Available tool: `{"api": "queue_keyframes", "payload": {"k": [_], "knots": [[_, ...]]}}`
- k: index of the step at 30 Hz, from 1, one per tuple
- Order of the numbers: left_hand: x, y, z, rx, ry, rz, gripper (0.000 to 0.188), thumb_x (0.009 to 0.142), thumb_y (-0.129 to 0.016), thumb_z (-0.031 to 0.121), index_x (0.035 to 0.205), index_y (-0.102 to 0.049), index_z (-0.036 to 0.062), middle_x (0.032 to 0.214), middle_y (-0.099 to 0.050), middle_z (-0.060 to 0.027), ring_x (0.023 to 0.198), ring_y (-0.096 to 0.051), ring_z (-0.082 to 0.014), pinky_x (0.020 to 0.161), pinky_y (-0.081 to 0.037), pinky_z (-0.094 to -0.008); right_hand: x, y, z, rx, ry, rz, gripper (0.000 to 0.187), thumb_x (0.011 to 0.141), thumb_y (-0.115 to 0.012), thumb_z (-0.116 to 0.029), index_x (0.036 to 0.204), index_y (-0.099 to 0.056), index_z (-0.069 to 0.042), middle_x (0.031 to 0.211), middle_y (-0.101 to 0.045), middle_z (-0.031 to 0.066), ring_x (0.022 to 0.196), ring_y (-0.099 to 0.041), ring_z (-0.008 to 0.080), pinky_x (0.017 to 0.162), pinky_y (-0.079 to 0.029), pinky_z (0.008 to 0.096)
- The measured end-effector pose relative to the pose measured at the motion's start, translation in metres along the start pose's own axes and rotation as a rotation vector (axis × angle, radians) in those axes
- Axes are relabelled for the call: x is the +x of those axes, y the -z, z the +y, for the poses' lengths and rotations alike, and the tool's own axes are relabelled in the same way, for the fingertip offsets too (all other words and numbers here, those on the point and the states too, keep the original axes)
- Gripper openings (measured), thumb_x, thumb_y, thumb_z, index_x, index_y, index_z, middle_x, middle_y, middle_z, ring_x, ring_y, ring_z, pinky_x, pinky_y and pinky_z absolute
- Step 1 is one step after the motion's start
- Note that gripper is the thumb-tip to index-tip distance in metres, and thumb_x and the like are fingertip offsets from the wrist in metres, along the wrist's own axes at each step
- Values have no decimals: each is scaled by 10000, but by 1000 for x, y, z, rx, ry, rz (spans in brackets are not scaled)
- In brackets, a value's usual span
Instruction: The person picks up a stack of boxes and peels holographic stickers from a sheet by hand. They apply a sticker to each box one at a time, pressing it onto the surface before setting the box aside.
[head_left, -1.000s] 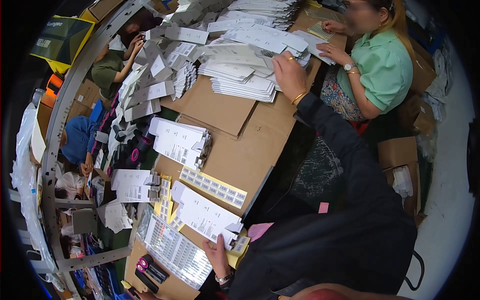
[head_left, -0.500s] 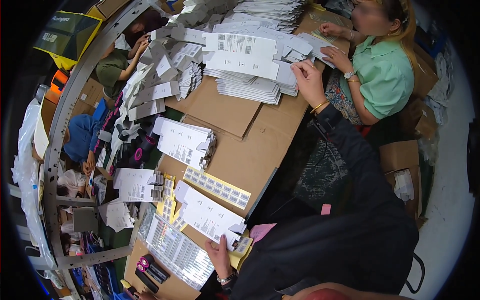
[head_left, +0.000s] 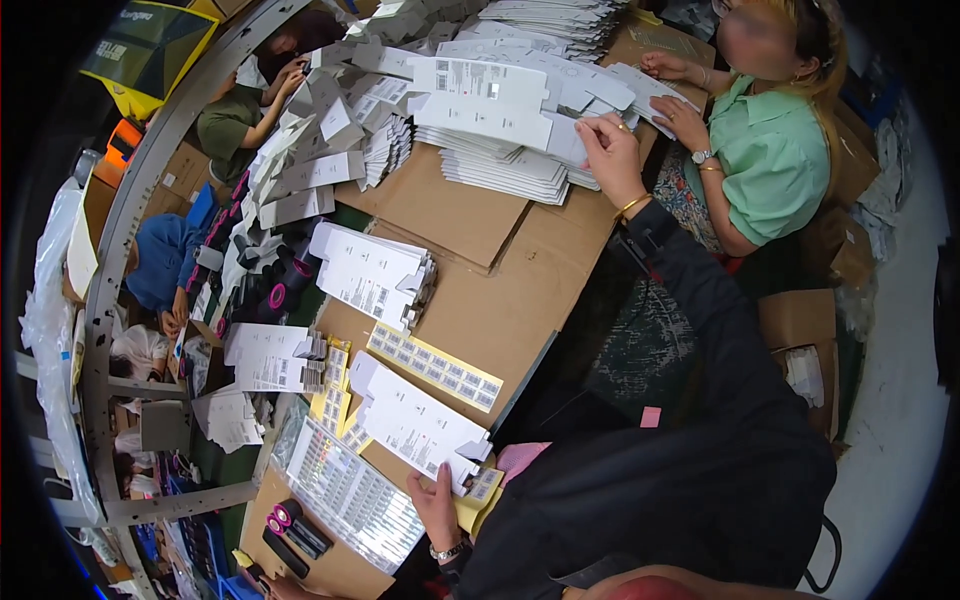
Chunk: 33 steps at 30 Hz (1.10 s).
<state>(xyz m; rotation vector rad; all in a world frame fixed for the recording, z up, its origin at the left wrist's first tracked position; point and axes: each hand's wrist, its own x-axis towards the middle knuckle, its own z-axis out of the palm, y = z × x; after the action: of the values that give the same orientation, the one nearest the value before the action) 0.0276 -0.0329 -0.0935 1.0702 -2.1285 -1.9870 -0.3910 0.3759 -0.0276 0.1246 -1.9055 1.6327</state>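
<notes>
At the bottom of the head view, my left hand (head_left: 435, 508) rests at the lower edge of a near stack of flat white cartons (head_left: 420, 425), its fingertips on the top carton. My right arm reaches far forward. Its hand (head_left: 611, 155) is closed in a pinch at the right end flap of a flat white carton (head_left: 480, 95), which lies on top of a pile of flat cartons (head_left: 510, 172). Under the near stack, by my left hand, a yellow-backed label sheet (head_left: 483, 487) sticks out.
Another carton stack (head_left: 370, 275) and a label strip (head_left: 435, 366) lie on the brown cardboard table cover (head_left: 500, 310). Clear plastic-covered label sheets (head_left: 352, 495) lie near left. A co-worker in green (head_left: 770, 160) handles cartons at far right. A metal frame (head_left: 105, 300) stands left, beside folded cartons.
My right hand has moved slightly left, with its fingers at the carton flap. My left hand stays at the near stack. The whole view has shifted a little.
</notes>
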Motion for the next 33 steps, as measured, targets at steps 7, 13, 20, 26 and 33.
{"api": "queue_keyframes", "payload": {"k": [7,13,20,26,33], "knots": [[-2,2,-5,22,-41,18,365,1024,-703,157,1272,-486,1,983,-757,-189,761,-726,-171,678,-560,-267,-8,-22,8,-954,955,-68,20,917,-692,-57,931,-695,-43,880,-611,61,672,-636,261,611,-562,323],[-13,3,1,30,-72,28,434,1008,-726,162,1305,-463,-13,1069,-735,-181,841,-723,-168,763,-569,-291,-27,-34,52,-1239,534,-215,110,905,-584,-57,1003,-636,-50,867,-671,123,841,-713,282,636,-584,400],[-3,-2,3,-16,-2,11,414,1000,-744,197,1284,-527,-12,966,-748,-122,787,-709,-145,664,-537,-250,-55,-34,-28,-807,796,-286,191,978,-689,-157,1080,-738,-3,992,-725,143,866,-709,318,781,-575,386],[-6,-5,12,360,-87,100,684,980,-758,262,1454,-396,-74,726,-735,-115,651,-724,-172,564,-522,-306,-206,-66,-76,-70,-41,-925,186,979,-718,-56,1131,-739,48,1044,-735,114,872,-668,136,771,-530,272],[-13,4,13,493,-77,36,802,987,-723,352,1568,-334,-42,638,-704,-117,593,-721,-246,534,-509,-352,-290,-97,-117,-28,-54,-1159,286,962,-744,-84,1207,-704,59,1052,-722,140,793,-655,150,726,-528,274]]}}
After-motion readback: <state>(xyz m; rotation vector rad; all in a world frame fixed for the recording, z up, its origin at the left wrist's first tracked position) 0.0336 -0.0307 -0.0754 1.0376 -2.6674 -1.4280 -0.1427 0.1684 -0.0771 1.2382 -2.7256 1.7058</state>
